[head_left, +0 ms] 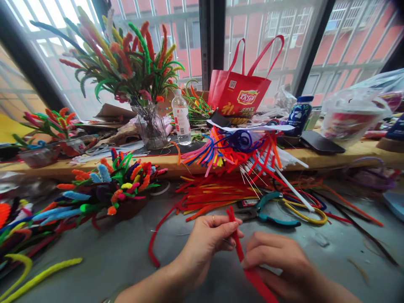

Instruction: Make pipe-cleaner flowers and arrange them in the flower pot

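Observation:
Red pipe cleaners (239, 248) run between both hands, their tips poking out above the left fingers and their lower length trailing toward the bottom edge. My left hand (208, 235), with a ring on one finger, pinches them near the top. Lower down, my right hand (277, 259) has its fingers closed around the same strands; how many strands there are is hard to tell. A long red pipe cleaner (154, 242) curves on the grey table left of my left hand. Just beyond the hands lie teal-handled pliers (268, 210) and a pile of red and orange pipe cleaners (211, 193).
Bunches of colourful pipe-cleaner stems (120, 183) stand at the left. On a raised wooden shelf (195, 163) are a glass vase (150, 126), a clear bottle (181, 120), a red bag (240, 92), a blue bottle (299, 115) and a phone (322, 142). Thin wires (252, 179) stick out over the shelf edge.

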`<state>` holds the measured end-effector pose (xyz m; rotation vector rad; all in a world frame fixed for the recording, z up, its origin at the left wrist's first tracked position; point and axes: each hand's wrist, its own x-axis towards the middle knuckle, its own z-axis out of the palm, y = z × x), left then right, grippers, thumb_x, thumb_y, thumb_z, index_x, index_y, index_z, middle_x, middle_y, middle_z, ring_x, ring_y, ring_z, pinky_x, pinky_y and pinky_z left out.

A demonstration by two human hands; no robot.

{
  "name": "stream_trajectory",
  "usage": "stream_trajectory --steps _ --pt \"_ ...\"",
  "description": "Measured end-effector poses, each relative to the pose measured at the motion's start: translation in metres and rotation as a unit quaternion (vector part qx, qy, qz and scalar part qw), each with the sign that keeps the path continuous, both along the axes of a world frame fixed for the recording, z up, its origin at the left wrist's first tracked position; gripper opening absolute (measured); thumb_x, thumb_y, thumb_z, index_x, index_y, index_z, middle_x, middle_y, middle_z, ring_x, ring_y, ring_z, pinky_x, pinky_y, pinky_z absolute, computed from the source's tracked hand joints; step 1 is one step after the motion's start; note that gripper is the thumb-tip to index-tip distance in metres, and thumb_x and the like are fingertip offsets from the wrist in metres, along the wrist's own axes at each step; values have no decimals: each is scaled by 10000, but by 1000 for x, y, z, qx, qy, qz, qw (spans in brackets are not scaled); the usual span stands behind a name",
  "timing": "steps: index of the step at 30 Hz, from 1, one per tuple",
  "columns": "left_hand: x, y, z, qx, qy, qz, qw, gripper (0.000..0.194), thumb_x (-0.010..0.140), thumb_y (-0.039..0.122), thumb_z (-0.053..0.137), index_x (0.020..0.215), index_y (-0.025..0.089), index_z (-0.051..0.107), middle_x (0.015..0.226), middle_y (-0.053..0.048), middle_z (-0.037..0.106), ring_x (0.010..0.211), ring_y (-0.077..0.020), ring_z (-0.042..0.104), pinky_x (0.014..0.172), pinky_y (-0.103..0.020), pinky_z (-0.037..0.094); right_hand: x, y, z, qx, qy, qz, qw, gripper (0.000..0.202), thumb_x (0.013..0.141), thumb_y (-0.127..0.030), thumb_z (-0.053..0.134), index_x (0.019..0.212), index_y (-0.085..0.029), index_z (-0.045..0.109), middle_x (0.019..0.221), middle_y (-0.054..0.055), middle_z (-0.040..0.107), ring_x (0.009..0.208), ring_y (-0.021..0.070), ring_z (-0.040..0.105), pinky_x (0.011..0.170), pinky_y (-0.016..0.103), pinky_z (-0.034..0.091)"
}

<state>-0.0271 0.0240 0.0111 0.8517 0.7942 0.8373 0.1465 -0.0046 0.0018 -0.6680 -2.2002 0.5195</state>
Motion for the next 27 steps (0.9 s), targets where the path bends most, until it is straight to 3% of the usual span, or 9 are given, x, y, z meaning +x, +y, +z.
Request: stream_trajectory --steps 6,10,13,18,22,27 --pt "2 0 0 31 23 23 999 173 689 281 713 638 116 703 622 -31 662 498 -47 499 531 -163 382 -2 -3 15 -128 -20 9 991 125 791 -90 564 726 -175 629 677 17 630 631 114 569 593 196 433" --pt "1 0 0 45 33 27 998 181 678 293 711 632 118 707 608 -33 656 508 -63 504 543 -180 388 -5 -2 15 -197 -28 -43 979 167 813 -205 583 656 -163 618 650 8 606 624 120 541 594 219 401" --pt "0 0 0 70 45 16 996 180 652 302 716 646 122 716 593 -30 645 533 -82 513 566 -198 397 -8 -1 17 -299 -20 -82 950 213 791 -245 594 598 -156 597 621 -5 574 613 118 513 588 225 379" --pt "-1 -1 1 120 70 -19 990 188 695 306 664 725 135 736 607 -27 638 583 -106 515 599 -220 398 -10 0 20 -447 22 -90 890 237 752 -319 587 585 -151 584 554 -20 507 544 107 458 508 215 335" --pt "0 -4 5 152 89 -17 984 211 749 287 608 845 149 736 632 -19 639 606 -113 518 626 -229 401 -8 2 15 -482 37 -95 870 275 732 -386 592 597 -148 570 527 -32 476 479 82 405 464 205 291" --pt "2 -6 9 172 110 -19 979 200 768 259 568 847 162 725 713 -22 669 683 -137 567 682 -243 428 -7 5 9 -473 41 -94 875 270 730 -382 582 587 -153 561 499 -41 450 460 73 370 452 203 264"
